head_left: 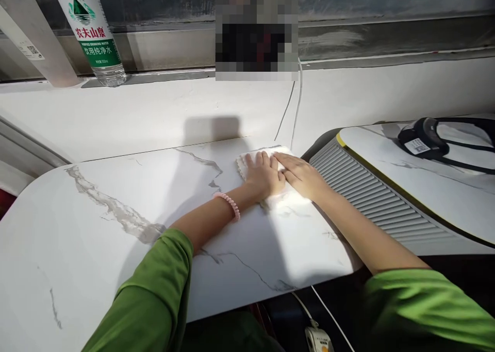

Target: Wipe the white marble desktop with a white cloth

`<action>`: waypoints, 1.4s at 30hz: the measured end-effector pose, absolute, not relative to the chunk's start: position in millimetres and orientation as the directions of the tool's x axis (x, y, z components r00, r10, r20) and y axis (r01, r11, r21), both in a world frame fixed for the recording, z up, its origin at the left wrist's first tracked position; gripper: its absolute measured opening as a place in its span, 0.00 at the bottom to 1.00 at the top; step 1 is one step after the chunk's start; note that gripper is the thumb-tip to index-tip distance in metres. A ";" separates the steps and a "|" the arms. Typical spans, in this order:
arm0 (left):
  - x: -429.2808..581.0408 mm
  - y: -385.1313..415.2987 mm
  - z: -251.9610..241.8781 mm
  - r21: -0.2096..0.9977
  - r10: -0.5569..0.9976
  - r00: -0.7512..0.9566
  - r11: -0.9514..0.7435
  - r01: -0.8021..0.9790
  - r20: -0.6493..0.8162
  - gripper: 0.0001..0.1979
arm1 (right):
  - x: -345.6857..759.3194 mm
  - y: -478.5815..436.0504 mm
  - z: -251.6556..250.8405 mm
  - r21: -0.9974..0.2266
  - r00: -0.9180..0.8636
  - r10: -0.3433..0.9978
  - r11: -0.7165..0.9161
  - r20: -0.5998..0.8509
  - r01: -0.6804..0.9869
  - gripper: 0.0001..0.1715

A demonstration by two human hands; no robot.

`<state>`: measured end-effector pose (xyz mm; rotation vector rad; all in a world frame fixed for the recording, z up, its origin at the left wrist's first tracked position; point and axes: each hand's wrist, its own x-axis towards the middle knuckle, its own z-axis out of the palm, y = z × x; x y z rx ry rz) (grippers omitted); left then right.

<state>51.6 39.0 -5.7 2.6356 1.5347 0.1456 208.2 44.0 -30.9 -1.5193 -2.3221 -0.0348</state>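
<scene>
A white cloth (277, 201) lies spread near the far right corner of a white marble-patterned table (116, 269). My left hand (264, 175) rests on it palm down with its fingers stretched forward; a pink bracelet (229, 204) circles that wrist. Just to the right, my right hand (303, 176) also lies flat on the cloth, its fingertips close to my left hand. Both hands press the cloth from above, and neither is closed round it. Parts of the cloth are hidden beneath them, and strong light washes out its near side.
A labelled water bottle (95, 37) and a frosted cylinder (42, 42) stand on the window ledge. Thin cables (297, 104) hang by the wall. On the right, a ribbed-sided white unit (456, 192) holds a black strapped device (423, 138). A power strip (319, 338) lies below the table.
</scene>
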 end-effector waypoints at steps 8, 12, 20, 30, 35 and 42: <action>29.8 113.0 -4.2 0.141 0.900 0.436 -0.430 0.892 -0.013 0.29 | 179.4 126.6 -32.8 -0.254 -0.285 0.908 0.367 0.306 0.895 0.32; 29.9 108.9 -8.3 0.141 0.905 0.426 -0.421 0.896 -0.009 0.30 | 180.2 122.5 -37.7 -0.251 -0.280 0.905 0.366 0.321 0.896 0.31; 6.0 28.0 -3.9 0.155 0.852 0.523 -0.513 0.844 -0.027 0.30 | 166.6 26.6 -38.1 -0.105 -0.338 0.884 0.388 0.322 0.916 0.31; -33.9 -122.9 4.1 0.114 0.766 0.642 -0.639 0.761 0.003 0.31 | 133.4 -146.6 -32.1 0.027 -0.448 0.774 0.490 0.448 0.872 0.36; -40.5 -127.0 3.4 0.097 0.772 0.635 -0.632 0.769 0.000 0.31 | 126.1 -145.8 -34.8 -0.027 -0.423 0.784 0.487 0.454 0.873 0.37; -46.9 -72.2 -0.2 0.138 0.791 0.611 -0.602 0.786 -0.028 0.31 | 120.0 -83.7 -39.4 -0.109 -0.385 0.832 0.461 0.399 0.881 0.35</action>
